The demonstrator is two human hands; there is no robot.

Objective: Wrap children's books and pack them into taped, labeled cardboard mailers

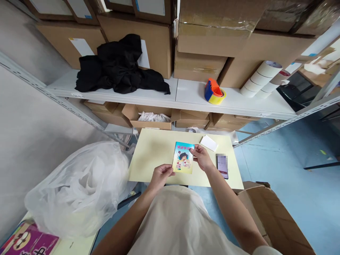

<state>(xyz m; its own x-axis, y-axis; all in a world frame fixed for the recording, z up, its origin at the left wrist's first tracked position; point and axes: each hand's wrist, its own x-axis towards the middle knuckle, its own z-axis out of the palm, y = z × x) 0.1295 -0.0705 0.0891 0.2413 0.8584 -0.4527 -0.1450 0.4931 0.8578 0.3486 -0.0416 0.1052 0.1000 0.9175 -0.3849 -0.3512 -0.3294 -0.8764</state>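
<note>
A small booklet (pixel 183 159) with a blue-to-yellow cover, pink characters and a cartoon child is held upright in front of me, above the pale yellow table (pixel 151 152). My left hand (pixel 161 174) pinches its lower left corner. At its upper right edge, my right hand (pixel 202 157) grips it between thumb and fingers. Just beyond the right hand lies a stack of white cards or paper (pixel 209 143). A phone (pixel 222 165) with a lit screen rests on the table to the right of that hand.
A metal shelf (pixel 148 100) behind the table bears cardboard boxes, black cloth (pixel 119 67), a tape dispenser (pixel 214 92) and tape rolls (pixel 261 78). To the left sits a large plastic bag (pixel 82 187) near a purple book (pixel 34 241). An open cardboard box (pixel 276 216) stands at right.
</note>
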